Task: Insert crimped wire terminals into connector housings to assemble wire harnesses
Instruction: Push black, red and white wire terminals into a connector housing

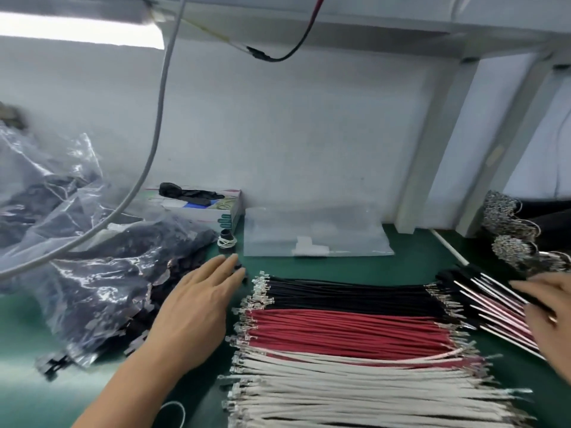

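Crimped wires lie in rows on the green mat: black wires (346, 293) at the back, red wires (349, 332) in the middle, white wires (355, 387) nearest me. My left hand (197, 307) reaches forward with straight fingers, its fingertips at a small black connector housing (242, 270) on the mat. A clear bag of black housings (123, 273) lies left of that hand. My right hand (550, 310) is at the right edge, blurred, over a pile of assembled harnesses (491, 298); whether it holds one is unclear.
A flat clear plastic bag (312, 233) lies behind the wires. A small open box (200, 205) stands at the back, with a black spool (227, 239) beside it. A grey cable (154, 143) hangs across the left. Bundles of terminals (509, 230) sit at far right.
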Available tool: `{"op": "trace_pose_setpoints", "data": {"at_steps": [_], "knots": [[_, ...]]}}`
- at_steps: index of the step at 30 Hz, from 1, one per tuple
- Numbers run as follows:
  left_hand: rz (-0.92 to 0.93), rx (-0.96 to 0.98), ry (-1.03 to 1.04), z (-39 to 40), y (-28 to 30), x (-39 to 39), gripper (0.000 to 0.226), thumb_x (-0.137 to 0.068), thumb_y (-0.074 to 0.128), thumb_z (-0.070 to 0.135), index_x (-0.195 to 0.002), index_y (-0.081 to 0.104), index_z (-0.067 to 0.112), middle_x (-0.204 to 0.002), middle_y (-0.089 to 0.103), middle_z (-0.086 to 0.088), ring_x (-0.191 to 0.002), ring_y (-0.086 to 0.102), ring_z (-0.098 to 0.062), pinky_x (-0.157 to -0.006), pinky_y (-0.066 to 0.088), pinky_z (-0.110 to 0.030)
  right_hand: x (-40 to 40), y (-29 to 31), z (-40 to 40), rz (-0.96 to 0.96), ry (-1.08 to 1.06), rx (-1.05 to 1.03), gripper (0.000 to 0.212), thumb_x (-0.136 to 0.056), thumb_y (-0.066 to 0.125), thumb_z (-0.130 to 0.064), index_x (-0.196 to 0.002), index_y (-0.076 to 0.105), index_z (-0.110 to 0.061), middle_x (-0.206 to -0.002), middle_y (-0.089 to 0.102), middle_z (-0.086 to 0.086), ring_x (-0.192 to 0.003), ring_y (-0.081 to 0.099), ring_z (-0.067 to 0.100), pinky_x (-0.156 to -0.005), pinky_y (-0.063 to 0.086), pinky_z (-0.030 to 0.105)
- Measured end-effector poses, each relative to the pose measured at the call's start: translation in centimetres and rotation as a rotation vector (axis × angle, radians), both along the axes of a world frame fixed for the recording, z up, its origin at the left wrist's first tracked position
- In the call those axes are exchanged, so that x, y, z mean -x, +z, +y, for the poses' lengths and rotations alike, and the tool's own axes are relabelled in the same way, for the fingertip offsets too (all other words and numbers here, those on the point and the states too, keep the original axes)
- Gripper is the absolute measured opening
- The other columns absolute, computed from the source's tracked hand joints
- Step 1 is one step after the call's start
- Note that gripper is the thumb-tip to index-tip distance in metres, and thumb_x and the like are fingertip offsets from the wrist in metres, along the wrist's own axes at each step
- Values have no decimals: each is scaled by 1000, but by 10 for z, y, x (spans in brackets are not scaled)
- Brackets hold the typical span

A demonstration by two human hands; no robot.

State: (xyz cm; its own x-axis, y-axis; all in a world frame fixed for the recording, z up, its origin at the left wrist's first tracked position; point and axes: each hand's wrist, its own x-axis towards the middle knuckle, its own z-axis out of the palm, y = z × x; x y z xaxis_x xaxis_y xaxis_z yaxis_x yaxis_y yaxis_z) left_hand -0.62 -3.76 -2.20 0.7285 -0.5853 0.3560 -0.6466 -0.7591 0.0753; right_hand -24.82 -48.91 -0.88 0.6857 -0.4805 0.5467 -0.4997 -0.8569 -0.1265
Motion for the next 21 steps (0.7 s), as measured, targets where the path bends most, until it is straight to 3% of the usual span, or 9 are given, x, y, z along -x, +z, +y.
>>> {"op": "trace_pose_setpoints", "data": {"at_steps": [3, 6, 9, 13, 16, 21], "knots": [[83, -31, -13, 0, -9, -3, 80, -95, 37, 8, -164, 8, 35, -170, 0, 16, -157, -5, -5, -124, -3, -28, -24, 28, 66, -123, 139, 109, 33, -89, 50, -12, -108, 75, -20, -111, 60, -2, -106, 54, 22, -89, 49, 43], [82, -6, 4, 3, -12, -4, 67, -102, 37, 16, -163, 17, 34, -170, 14, 12, -157, 12, -9, -126, 10, -30, -62, 45, 127, -129, 312, -16, 27, -91, 62, -13, -114, 74, -23, -113, 61, -7, -103, 47, 5, -86, 39, 30], [30, 39, 1, 1, -11, -2, 57, -103, 45, 20, -159, 34, 32, -163, 36, 10, -149, 34, -13, -122, 29, -33, -119, 52, 182, 25, 552, -235, 43, -92, 58, -8, -130, 65, -26, -127, 59, -10, -115, 50, 7, -96, 38, 27], [-4, 69, -3, 7, -5, 3, 42, -98, 62, 23, -139, 62, 24, -135, 63, 8, -120, 61, -16, -100, 53, -33, -197, 49, 247, 293, 708, -424, 55, -95, 44, -12, -148, 48, -24, -153, 47, -2, -139, 43, 18, -115, 32, 34], [-16, 76, 6, 12, -2, 4, 31, -90, 72, 15, -121, 74, 19, -116, 68, 5, -99, 68, -19, -79, 60, -36, -236, 50, 280, 403, 722, -552, 44, -103, 36, -37, -143, 52, -24, -150, 50, 5, -135, 47, 28, -111, 38, 44], [-40, 83, 11, 12, 0, 4, 21, -83, 74, 6, -100, 79, 16, -104, 67, 0, -87, 67, -23, -67, 60, -40, -255, 49, 309, 649, 686, -357, 61, -105, 15, -57, -149, 44, -26, -154, 43, 15, -135, 45, 36, -106, 36, 51]]}}
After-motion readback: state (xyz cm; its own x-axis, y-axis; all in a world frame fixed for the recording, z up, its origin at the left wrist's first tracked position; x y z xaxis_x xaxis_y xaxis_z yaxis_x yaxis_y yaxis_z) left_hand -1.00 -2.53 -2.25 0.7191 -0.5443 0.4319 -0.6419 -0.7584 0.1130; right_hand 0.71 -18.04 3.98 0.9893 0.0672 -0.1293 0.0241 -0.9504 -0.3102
